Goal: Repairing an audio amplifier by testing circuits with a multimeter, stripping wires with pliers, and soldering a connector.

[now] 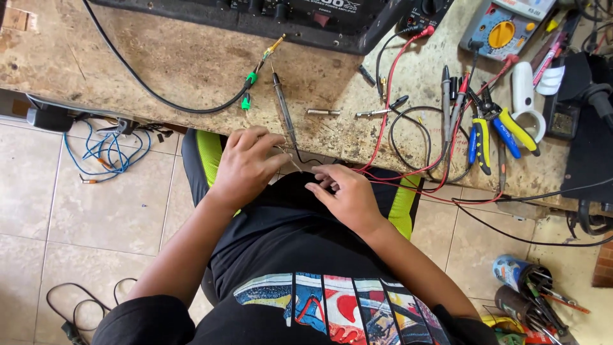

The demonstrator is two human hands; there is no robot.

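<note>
Pinching a thin, floppy-looking wire (295, 161) between left hand (246, 165) and right hand (341, 195), fingertips looked the safest grip.

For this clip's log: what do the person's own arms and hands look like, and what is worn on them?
Both forearms are bare from elbow to wrist. The left hand and right hand wear no gloves, and no rings, watch or bracelet show. Short black sleeves cover the upper arms; they belong to a black T-shirt with a red, blue and white comic-style print across the chest.
</note>
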